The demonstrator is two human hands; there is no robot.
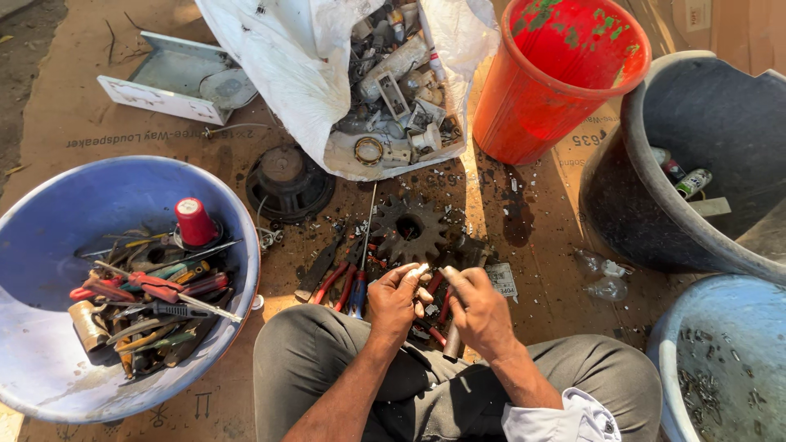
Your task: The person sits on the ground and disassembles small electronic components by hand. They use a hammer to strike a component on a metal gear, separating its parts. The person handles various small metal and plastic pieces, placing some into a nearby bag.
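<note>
While the left hand (395, 299) pinches a small white piece (419, 269) pointing up-right, the right hand (481, 311) grips a metal rod (453, 340) upright.

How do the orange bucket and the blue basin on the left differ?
The orange bucket is tall and narrow; the blue basin is wide and shallow. The orange bucket shows nothing inside but green smears on its wall; the blue basin holds a heap of hand tools. Both are round, open-topped and stand on the cardboard floor cover.
</note>
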